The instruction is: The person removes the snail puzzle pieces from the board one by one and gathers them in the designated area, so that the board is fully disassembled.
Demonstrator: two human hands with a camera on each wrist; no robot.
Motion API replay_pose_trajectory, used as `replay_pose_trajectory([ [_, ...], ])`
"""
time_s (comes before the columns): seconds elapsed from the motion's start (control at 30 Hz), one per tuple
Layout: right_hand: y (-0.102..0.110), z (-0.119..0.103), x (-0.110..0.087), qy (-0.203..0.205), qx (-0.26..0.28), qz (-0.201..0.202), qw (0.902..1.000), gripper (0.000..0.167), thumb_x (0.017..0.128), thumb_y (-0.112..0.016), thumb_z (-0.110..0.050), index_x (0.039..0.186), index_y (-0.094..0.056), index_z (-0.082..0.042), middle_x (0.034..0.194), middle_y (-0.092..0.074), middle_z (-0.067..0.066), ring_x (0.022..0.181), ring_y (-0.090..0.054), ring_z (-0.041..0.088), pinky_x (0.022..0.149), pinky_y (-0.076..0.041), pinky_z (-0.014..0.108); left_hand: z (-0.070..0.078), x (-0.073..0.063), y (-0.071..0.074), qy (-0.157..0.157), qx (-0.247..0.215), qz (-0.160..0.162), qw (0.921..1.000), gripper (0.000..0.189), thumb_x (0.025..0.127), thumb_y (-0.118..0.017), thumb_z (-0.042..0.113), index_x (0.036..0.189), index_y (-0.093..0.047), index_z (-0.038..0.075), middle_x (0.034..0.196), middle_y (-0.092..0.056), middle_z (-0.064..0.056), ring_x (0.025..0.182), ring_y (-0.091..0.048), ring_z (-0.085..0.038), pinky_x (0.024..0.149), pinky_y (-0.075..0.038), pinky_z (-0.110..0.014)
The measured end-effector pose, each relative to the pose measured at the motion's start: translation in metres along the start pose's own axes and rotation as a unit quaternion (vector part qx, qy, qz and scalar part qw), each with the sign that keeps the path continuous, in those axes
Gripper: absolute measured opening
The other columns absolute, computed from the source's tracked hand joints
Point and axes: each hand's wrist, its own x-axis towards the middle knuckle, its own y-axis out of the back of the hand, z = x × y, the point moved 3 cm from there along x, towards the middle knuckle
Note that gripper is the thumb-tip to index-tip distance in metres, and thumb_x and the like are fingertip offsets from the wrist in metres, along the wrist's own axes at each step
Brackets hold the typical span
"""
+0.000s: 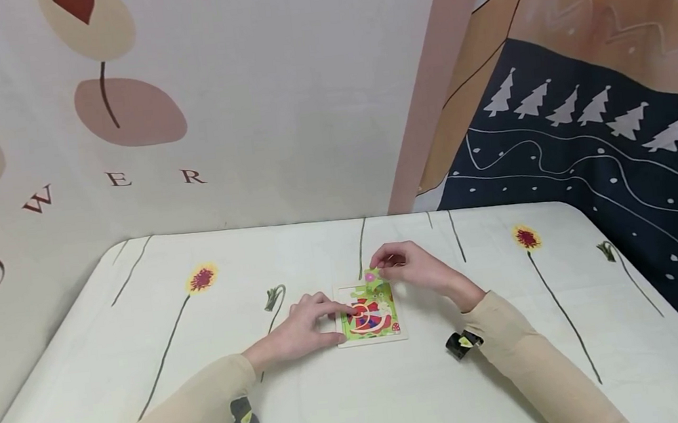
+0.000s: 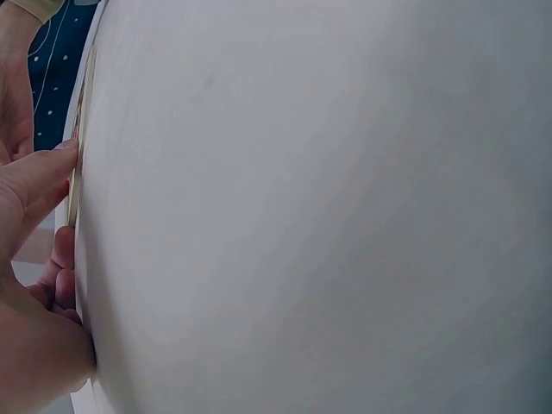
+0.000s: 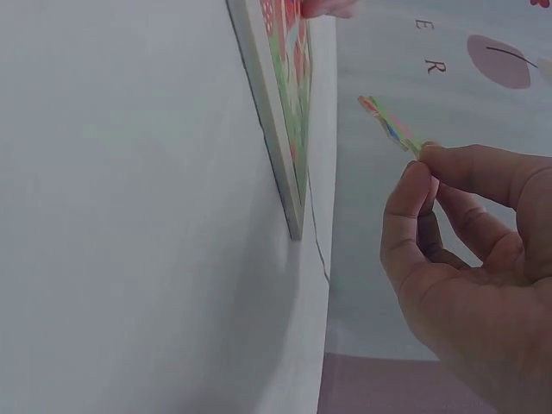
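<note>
A small wooden jigsaw puzzle board [image 1: 381, 331] with a red, white and green picture lies on the table. My left hand [image 1: 304, 327] reaches it from the left. Its index finger stretches onto the picture, while the thumb touches the lower left edge. Above the board's upper right, my right hand [image 1: 418, 268] pinches a puzzle piece [image 1: 373, 278], green with a pink flower. In the right wrist view the piece [image 3: 390, 125] is tilted, held between thumb and index fingertip, apart from the board [image 3: 280, 147]. The left wrist view catches the left hand [image 2: 30, 198] at the board's thin edge.
A white cloth with printed flowers covers the table [image 1: 358, 407]. Dark straps with yellow marks sit at the left wrist [image 1: 245, 421] and right wrist [image 1: 465, 344]. Behind the table hangs a printed curtain [image 1: 280, 108].
</note>
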Motion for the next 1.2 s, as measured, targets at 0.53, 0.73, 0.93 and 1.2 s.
replay_pose_trajectory([
  [0.53, 0.025, 0.016, -0.007, -0.008, -0.015, 0.024, 0.9996, 0.015, 0.09, -0.059, 0.0, 0.103, -0.066, 0.003, 0.093, -0.061, 0.01, 0.085, -0.054, 0.023, 0.077, -0.043, 0.028, 0.0, 0.0, -0.001, 0.002, -0.003, 0.0, 1.0, 0.042, 0.082, -0.075, 0.022, 0.124, -0.067, 0.022, 0.097, -0.05, 0.006, 0.087, -0.038, -0.016, 0.077, -0.027, -0.037],
  [0.73, 0.033, 0.023, -0.009, -0.028, -0.03, 0.036, 0.9985, 0.015, 0.09, -0.059, 0.0, 0.103, -0.066, 0.003, 0.095, -0.061, 0.01, 0.086, -0.054, 0.023, 0.076, -0.043, 0.028, 0.0, 0.0, -0.001, 0.006, -0.005, -0.002, 1.0, 0.043, 0.083, -0.075, 0.022, 0.124, -0.067, 0.022, 0.096, -0.05, 0.006, 0.087, -0.038, -0.016, 0.078, -0.027, -0.038],
  [0.93, 0.039, 0.03, -0.01, -0.026, -0.043, 0.04, 0.9979, 0.014, 0.09, -0.059, 0.0, 0.102, -0.066, 0.005, 0.095, -0.062, 0.012, 0.085, -0.054, 0.022, 0.075, -0.043, 0.026, 0.0, 0.0, -0.001, 0.002, -0.007, 0.001, 1.0, 0.042, 0.082, -0.075, 0.021, 0.123, -0.067, 0.021, 0.097, -0.051, 0.006, 0.088, -0.038, -0.017, 0.078, -0.027, -0.038],
  [1.2, 0.047, 0.041, -0.009, -0.044, -0.053, 0.026, 0.9973, 0.016, 0.09, -0.057, 0.003, 0.104, -0.065, 0.006, 0.094, -0.061, 0.011, 0.085, -0.055, 0.021, 0.078, -0.044, 0.028, 0.0, 0.001, -0.001, -0.001, -0.005, -0.001, 1.0, 0.042, 0.082, -0.075, 0.022, 0.124, -0.067, 0.02, 0.095, -0.05, 0.005, 0.086, -0.037, -0.017, 0.077, -0.026, -0.037],
])
